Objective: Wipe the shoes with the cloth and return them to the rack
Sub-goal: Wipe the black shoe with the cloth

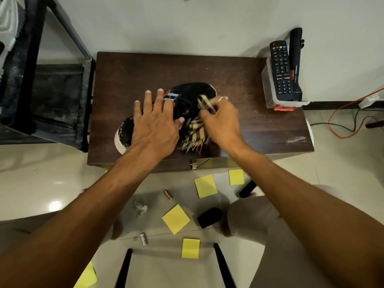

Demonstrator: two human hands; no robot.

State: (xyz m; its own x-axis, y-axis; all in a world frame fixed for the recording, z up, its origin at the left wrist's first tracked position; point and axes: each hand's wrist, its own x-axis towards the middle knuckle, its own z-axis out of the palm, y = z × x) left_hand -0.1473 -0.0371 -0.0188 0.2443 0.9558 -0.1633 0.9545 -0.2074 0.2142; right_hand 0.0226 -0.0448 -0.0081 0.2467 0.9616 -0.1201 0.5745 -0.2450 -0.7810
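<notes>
While the left hand lies flat, fingers spread, on the shoe, wiping is underway. The right hand grasps the cloth; racking remains.

Dark wooden tabletop: one black sneaker with white sole, lying across the middle; checked fringed cloth against it; clear plastic container at right rear corner.

Tiled floor: yellow sticky notes, scattered.
</notes>
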